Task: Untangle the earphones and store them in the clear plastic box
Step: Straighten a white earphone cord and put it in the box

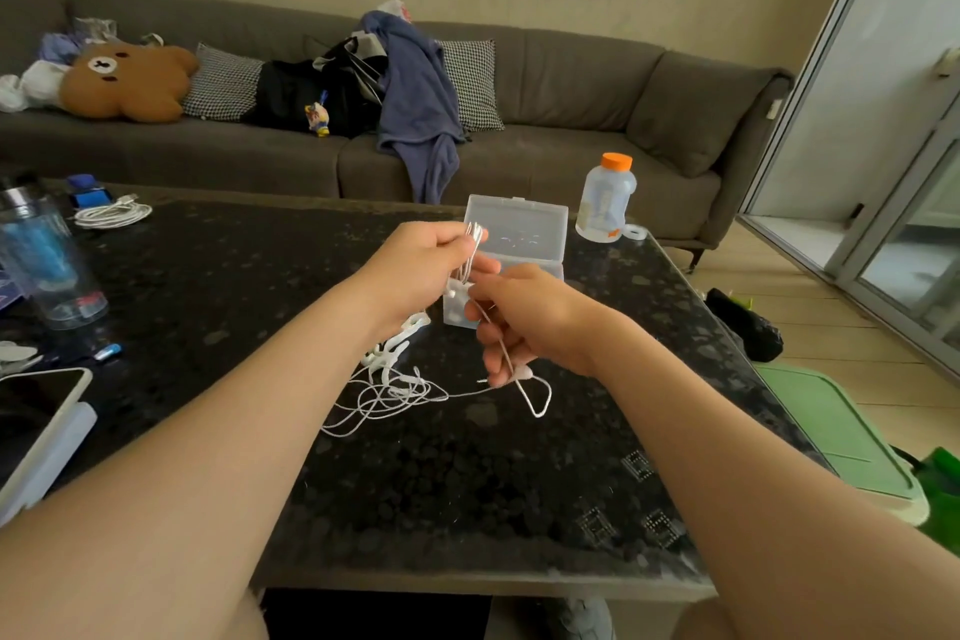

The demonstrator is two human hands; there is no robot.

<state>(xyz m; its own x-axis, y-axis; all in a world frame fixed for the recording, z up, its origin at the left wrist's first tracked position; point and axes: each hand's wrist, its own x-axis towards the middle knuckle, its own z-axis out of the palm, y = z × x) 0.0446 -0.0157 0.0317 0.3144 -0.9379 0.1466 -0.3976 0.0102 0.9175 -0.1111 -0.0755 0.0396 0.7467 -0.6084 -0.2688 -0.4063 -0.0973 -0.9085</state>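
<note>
Midway, I judge: left hand and right hand fingers pinch the earphones, a tangle lying below them, clear plastic box open just behind.

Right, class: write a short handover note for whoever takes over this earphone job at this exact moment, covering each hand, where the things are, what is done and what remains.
Left hand: pinches a bunch of cable loops, raised above the table.
Right hand: grips one strand that runs down to the table.
Earphones: most of the white cable lies tangled on the dark table, below the hands.
Clear plastic box: just behind the hands, lid open.
Done: box open, some cable gathered into loops.
Left: free the tangle, finish coiling, put it all in the box.
</note>
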